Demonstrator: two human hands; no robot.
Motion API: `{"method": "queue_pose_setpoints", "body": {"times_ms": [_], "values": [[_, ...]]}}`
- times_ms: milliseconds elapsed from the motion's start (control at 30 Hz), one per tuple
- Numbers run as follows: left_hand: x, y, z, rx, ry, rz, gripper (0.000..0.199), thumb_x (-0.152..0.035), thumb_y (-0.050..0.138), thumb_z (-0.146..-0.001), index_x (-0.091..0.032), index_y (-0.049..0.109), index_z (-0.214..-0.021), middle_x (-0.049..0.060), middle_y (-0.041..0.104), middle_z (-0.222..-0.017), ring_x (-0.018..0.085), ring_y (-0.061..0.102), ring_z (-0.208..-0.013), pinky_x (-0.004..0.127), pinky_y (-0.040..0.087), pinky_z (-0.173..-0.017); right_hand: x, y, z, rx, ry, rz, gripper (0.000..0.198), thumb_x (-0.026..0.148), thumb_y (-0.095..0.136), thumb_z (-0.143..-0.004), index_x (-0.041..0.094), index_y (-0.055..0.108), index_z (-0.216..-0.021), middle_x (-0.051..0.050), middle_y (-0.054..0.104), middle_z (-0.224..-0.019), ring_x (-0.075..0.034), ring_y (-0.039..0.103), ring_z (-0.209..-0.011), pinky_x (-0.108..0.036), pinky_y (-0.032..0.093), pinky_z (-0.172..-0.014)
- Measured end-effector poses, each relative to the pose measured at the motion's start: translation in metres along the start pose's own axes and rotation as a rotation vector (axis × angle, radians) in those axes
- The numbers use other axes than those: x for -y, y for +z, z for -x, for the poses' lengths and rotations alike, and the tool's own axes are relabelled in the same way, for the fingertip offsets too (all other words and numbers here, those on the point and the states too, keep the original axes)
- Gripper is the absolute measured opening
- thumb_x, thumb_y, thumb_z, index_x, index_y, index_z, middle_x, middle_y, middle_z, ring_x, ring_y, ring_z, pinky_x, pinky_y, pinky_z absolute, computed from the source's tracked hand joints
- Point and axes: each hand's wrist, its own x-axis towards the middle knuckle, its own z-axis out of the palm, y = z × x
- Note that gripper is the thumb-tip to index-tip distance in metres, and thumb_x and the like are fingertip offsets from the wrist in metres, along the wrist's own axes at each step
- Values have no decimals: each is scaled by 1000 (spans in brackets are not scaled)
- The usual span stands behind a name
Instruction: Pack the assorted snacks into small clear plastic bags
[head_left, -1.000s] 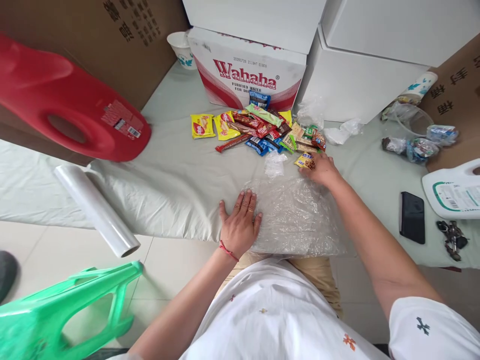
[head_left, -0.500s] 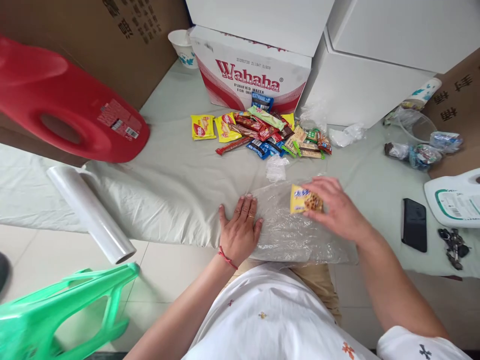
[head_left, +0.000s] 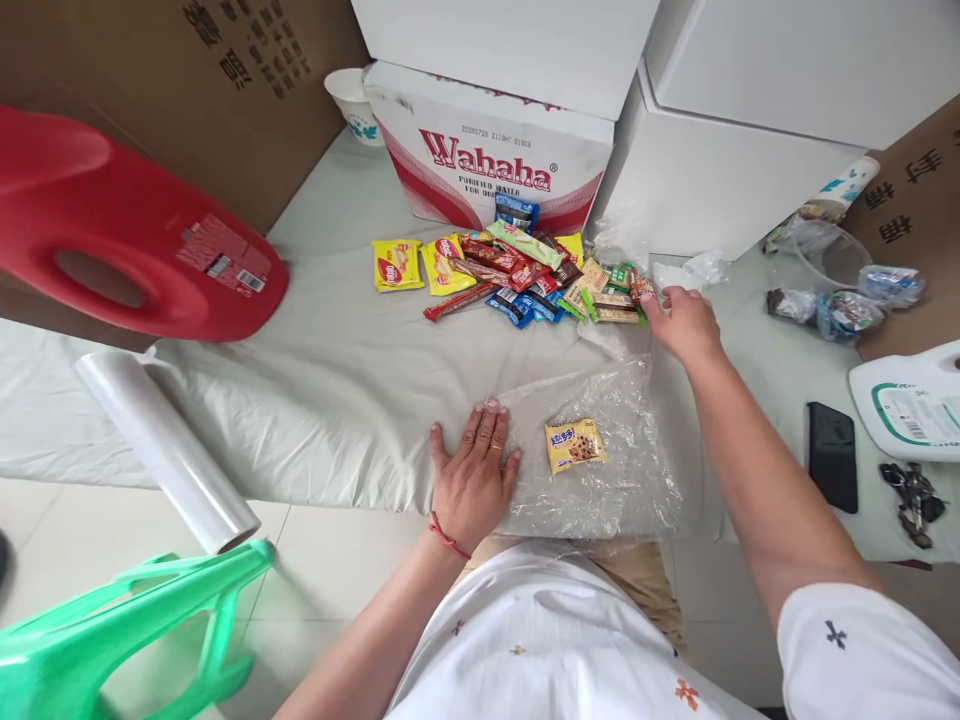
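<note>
My left hand [head_left: 472,475] lies flat with its fingers spread on the near-left edge of a sheet of clear plastic film [head_left: 592,505]. On that film, to the right of the hand, rests a small yellow cookie packet [head_left: 575,445]. My right hand [head_left: 686,325] reaches to the right end of a pile of snacks, its thumb and fingers apart beside a small brown snack packet [head_left: 642,288]. I cannot tell whether it touches that packet. The pile holds red-wrapped bars [head_left: 480,275], blue packets [head_left: 514,307], yellow packets [head_left: 397,266] and a pale green bar [head_left: 525,243].
Behind the pile stands a Wahaha carton [head_left: 487,150]. A red jug [head_left: 135,230], a roll of film [head_left: 169,455] and a green stool [head_left: 135,640] are at left. To the right lie a phone [head_left: 832,457], keys [head_left: 913,503] and a white bottle [head_left: 911,405].
My right hand has let go of the yellow cookie packet, now lying on the film, and has moved up and right to the snack pile. My left hand stays flat on the film.
</note>
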Motion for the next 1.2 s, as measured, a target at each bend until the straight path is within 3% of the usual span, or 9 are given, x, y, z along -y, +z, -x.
{"method": "queue_pose_setpoints", "body": {"times_ms": [167,333,500,633,767,867,1000,1067,1200], "values": [[0,0,0,5,2,-15,59,-39,37,-107,-21,32,-163,15,42,-162,33,41,-152,69,1,-126,-10,23,-72,156,225,15,68,73,58,-85,16,64,-120,-22,65,-114,-43,53,-126,-60,45,-101],[-1,-1,-1,15,0,-14,58,-39,37,-107,-19,34,-162,14,40,-163,31,40,-152,69,0,-126,-33,29,-78,94,208,-25,53,58,62,-85,16,65,-117,-17,67,-110,-38,63,-111,-54,50,-93],[-1,-3,-1,18,-5,-1,57,-39,35,-107,-19,35,-161,14,39,-163,30,39,-153,69,-2,-126,-33,-11,-6,-176,-191,-171,60,48,76,-78,21,62,-130,-13,65,-120,-32,64,-108,-51,53,-94],[-2,-4,-1,25,-1,-1,58,-39,35,-107,-19,35,-161,14,39,-163,31,38,-153,69,-1,-126,-12,-19,87,208,-731,-267,52,43,78,-84,29,64,-132,-9,66,-124,-31,60,-117,-49,50,-102],[-2,-3,-1,30,-6,-11,58,-39,34,-107,-18,33,-162,15,39,-163,30,37,-154,68,-3,-126,-1,10,141,457,-858,-231,54,44,76,-87,27,63,-137,-12,65,-127,-32,59,-118,-51,49,-103],[-1,-2,-1,28,-6,-17,58,-39,33,-108,-18,34,-162,14,38,-164,28,36,-154,66,-7,-126,-5,20,135,388,-789,-287,50,50,70,-91,28,63,-136,-12,62,-133,-31,58,-122,-49,50,-105],[-1,-1,-1,17,3,-18,58,-39,34,-107,-20,34,-162,14,39,-164,29,37,-154,67,-5,-126,-28,20,83,-11,-364,-227,54,48,67,-91,27,58,-140,-14,49,-145,-30,59,-120,-44,53,-99],[-1,-1,-1,9,0,-16,58,-39,35,-107,-21,34,-162,14,40,-163,31,39,-153,69,-2,-126,-45,25,53,-40,-164,-103,63,43,71,-85,21,55,-142,-18,45,-147,-32,59,-118,-46,51,-100],[-1,-2,-1,10,1,-9,59,-39,37,-106,-21,34,-162,15,41,-163,32,40,-152,70,0,-126,-74,31,5,-14,25,-2,32,29,59,-89,13,66,-116,-16,60,-116,-29,60,-104,-45,48,-100]]}}
